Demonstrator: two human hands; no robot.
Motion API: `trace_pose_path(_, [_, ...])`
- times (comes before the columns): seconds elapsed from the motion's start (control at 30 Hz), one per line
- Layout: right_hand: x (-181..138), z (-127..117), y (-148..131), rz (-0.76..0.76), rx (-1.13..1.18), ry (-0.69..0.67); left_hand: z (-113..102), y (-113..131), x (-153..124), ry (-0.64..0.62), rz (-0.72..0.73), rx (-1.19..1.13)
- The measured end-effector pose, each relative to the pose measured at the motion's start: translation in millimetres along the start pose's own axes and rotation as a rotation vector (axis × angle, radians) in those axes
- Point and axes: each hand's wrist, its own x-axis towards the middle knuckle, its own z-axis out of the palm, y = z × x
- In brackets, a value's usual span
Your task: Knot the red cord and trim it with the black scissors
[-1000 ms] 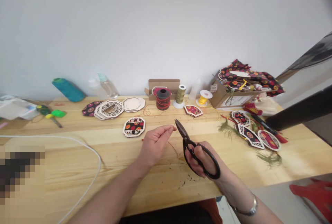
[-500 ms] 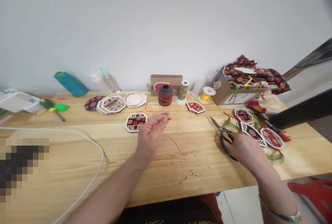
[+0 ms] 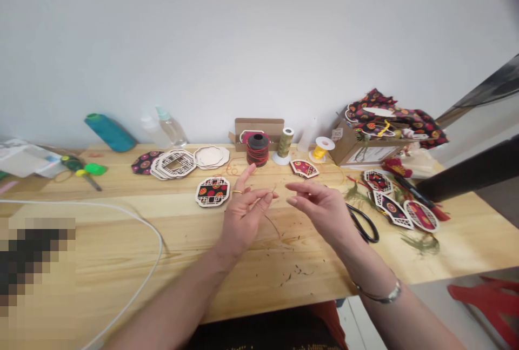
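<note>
My left hand (image 3: 245, 212) is over the middle of the wooden table, thumb and index fingertip pinched together on a thin thread (image 3: 274, 188) whose end barely shows. Its index or middle finger with a gold ring stretches away from the pinch. Facing it, my right hand (image 3: 318, 204) has thumb and fingers slightly apart, with nothing visible between them. Black-handled scissors (image 3: 367, 226) lie on the table, partly hidden behind my right wrist. Left of my left hand rests an octagonal lattice piece (image 3: 212, 192) over patterned fabric. A short red thread (image 3: 273, 226) lies below the hands.
Along the back stand a red thread spool (image 3: 258, 150), an olive thread spool (image 3: 285, 145) and a yellow thread spool (image 3: 321, 148). A cardboard box (image 3: 360, 147) with patterned fabric is at the right, near finished ornaments (image 3: 392, 209). Lattice frames (image 3: 176, 163) lie left. A white cable (image 3: 152, 226) curves across.
My right hand has put the scissors down on the table and moved left, close to my left hand. Fingers of my left hand have spread a little away from its pinch.
</note>
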Motion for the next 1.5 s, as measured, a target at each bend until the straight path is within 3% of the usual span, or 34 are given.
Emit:
trace_pose_path(0.17, [5.3, 19.3, -4.4, 0.021, 0.167, -0.055, 1.1, -0.3, -1.4, -0.049, 0.036, 0.020])
trace_pose_path(0.33, [6.9, 11.3, -9.0, -0.107, 0.053, -0.024, 1.1, -2.3, -2.2, -0.091, 0.097, 0.114])
trace_pose_path(0.43, [8.8, 0.1, -17.0, -0.130, 0.070, 0.077, 1.4, -6.5, -2.3, -0.100, 0.111, 0.176])
trace_pose_path(0.5, [11.4, -9.6, -23.3, -0.136, 0.085, 0.158, 1.7, -9.4, -2.1, -0.058, 0.116, 0.215])
trace_pose_path(0.6, [17.3, -23.2, -29.6, -0.184, 0.048, 0.250, 1.6, -9.6, -1.9, 0.115, 0.119, 0.232])
trace_pose_path(0.67, [20.7, -28.3, -31.2, -0.271, -0.025, 0.294, 0.9, -5.7, -2.1, 0.171, 0.067, 0.149])
trace_pose_path(0.7, [21.3, -29.0, -31.6, -0.326, -0.085, 0.310, 0.4, -2.9, -2.3, 0.134, 0.014, 0.065])
trace_pose_path(0.77, [18.8, -26.4, -32.1, -0.439, -0.236, 0.314, -0.4, 3.4, -2.9, -0.128, -0.269, -0.176])
trace_pose_path(0.87, [4.8, -14.9, -30.8, -0.575, -0.455, 0.234, -0.9, 9.9, -3.1, -0.485, -0.647, -0.546])
trace_pose_path(0.93, [-9.5, -5.3, -26.4, -0.660, -0.549, 0.151, -0.6, 10.8, -2.5, -0.574, -0.778, -0.702])
trace_pose_path(1.07, [-38.7, 9.6, -8.1, -0.799, -0.657, 0.050, 0.8, 7.7, -0.4, -0.513, -0.852, -0.759])
trace_pose_path(1.23, [-60.0, 16.8, 10.9, -0.758, -0.694, -0.103, 2.5, 2.7, 0.4, -0.410, -0.807, -0.673])
trace_pose_path(1.5, [-73.0, 22.3, 14.9, -0.714, -0.670, -0.301, 3.2, 0.4, 2.5, -0.249, -0.719, -0.643])
